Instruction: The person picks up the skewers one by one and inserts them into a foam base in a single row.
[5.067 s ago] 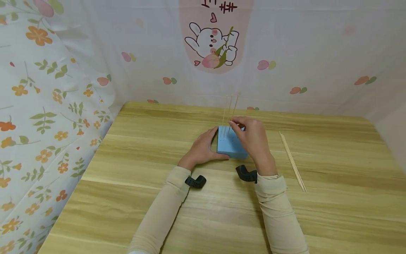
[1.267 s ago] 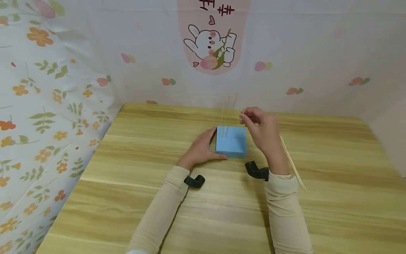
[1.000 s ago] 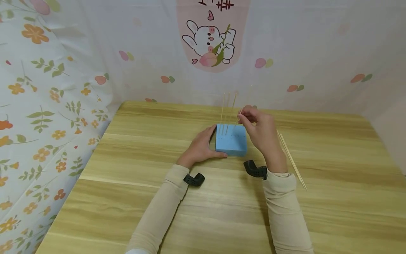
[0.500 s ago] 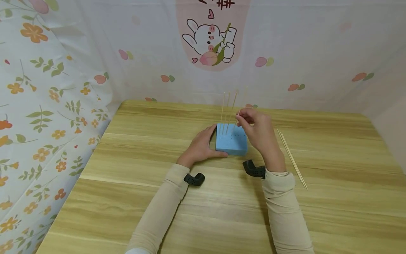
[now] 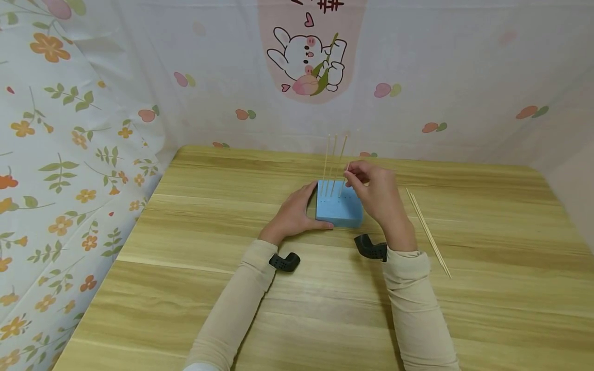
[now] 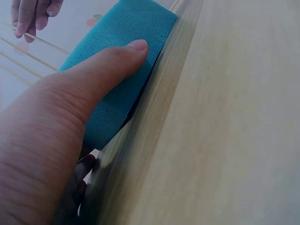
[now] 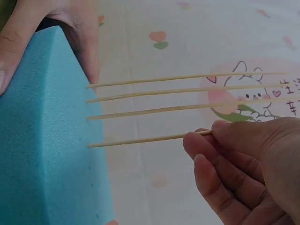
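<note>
On the worktop (image 5: 209,206), the left grip (image 5: 292,215) clasped the block (image 5: 339,210), probably to steady it; the right grip (image 5: 375,193) pinched a stick (image 7: 140,140) partway up, likely for control, its tip at the block's top, beside three standing sticks (image 7: 150,93).

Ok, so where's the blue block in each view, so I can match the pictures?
Head: the block is just right of and below centre.
Left wrist: the block is at the top, left of centre, slanting.
Right wrist: the block runs down the left side.
Shared landmark: the thin sticks in its top, rising in the head view, pointing left in left wrist, right in right wrist.
</note>
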Demonstrator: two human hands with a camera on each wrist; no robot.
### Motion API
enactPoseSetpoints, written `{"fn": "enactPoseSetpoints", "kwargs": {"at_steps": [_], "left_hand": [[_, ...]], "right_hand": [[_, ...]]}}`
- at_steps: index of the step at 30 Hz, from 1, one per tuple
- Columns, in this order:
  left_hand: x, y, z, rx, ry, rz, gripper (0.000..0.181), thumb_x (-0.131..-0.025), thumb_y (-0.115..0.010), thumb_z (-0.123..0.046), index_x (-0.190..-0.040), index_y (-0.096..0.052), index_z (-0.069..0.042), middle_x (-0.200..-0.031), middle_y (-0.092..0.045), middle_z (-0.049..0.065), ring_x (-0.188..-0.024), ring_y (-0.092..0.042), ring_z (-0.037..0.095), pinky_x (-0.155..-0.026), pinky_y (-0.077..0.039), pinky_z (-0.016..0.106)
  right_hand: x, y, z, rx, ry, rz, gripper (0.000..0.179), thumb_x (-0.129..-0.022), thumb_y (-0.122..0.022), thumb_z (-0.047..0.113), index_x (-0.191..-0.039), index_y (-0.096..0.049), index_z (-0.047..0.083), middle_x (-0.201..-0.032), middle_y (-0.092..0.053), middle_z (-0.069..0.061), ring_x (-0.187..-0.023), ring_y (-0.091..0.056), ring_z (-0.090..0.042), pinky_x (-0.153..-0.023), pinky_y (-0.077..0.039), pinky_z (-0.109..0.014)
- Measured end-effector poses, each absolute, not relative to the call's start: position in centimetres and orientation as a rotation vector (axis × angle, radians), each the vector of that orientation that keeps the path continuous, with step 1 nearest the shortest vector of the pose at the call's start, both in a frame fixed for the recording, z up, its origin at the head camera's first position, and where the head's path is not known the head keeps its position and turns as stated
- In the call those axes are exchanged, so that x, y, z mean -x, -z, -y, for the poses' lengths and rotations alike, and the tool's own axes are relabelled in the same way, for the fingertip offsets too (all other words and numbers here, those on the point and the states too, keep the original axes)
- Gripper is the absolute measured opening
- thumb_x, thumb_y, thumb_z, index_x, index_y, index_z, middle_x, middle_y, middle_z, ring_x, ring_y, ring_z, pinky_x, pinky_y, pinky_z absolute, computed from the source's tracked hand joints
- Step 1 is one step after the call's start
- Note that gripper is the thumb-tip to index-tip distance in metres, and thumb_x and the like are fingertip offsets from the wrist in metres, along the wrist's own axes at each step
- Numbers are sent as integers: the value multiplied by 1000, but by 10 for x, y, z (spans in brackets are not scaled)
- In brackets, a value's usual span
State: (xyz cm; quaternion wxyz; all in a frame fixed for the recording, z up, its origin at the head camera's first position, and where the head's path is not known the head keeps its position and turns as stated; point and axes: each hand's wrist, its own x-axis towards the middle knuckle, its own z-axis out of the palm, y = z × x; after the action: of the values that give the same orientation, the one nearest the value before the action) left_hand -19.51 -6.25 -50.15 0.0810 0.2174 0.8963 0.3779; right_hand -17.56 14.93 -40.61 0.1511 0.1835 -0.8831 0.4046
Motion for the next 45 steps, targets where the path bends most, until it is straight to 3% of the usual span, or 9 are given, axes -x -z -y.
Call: {"fn": "enactPoseSetpoints", "kwargs": {"at_steps": [11,18,22,37,40,45], "left_hand": [[195,500,62,-658,-1129,-2678,123,-75,-90,-55,-165,-22,-7,-166,-34,11,-150,-34,32,-121,-29,51],[195,502,63,-647,-1134,-2674,123,-75,-90,-55,-166,-21,-8,-166,-33,11,-151,-33,32,-122,-28,51],[195,502,63,-656,-1133,-2678,123,-75,-90,-55,-166,-21,-8,-166,-33,11,-151,-33,32,-122,-28,51],[195,501,63,-660,-1140,-2674,123,-75,-90,-54,-166,-21,-8,-166,-34,12,-150,-34,33,-121,-29,51],[194,501,63,-664,-1145,-2676,123,-75,-90,-53,-165,-21,-7,-166,-34,13,-150,-34,33,-121,-29,52],[195,502,62,-667,-1154,-2672,123,-75,-90,-53,-166,-21,-7,-166,-34,12,-150,-34,33,-121,-29,52]], "right_hand": [[178,412,-151,-514,-1145,2527,18,-101,-68,6,-110,-77,-6,-91,-77,-20,-76,-74,-31,-69,-57,-44],[178,414,-152,-520,-1118,2531,19,-101,-69,8,-110,-79,-5,-89,-77,-19,-75,-73,-29,-63,-47,-20],[178,414,-153,-535,-1111,2530,18,-100,-69,7,-108,-79,-5,-88,-77,-19,-75,-73,-28,-62,-44,-16],[177,415,-155,-539,-1088,2536,18,-99,-71,9,-108,-80,-5,-87,-77,-17,-74,-73,-28,-60,-46,-19],[177,415,-155,-546,-1069,2553,19,-100,-71,11,-107,-80,-4,-85,-77,-15,-73,-71,-27,-63,-49,-26],[176,413,-158,-542,-1061,2604,25,-100,-71,16,-116,-77,-4,-96,-77,-16,-77,-70,-29,-70,-57,-43]]}}
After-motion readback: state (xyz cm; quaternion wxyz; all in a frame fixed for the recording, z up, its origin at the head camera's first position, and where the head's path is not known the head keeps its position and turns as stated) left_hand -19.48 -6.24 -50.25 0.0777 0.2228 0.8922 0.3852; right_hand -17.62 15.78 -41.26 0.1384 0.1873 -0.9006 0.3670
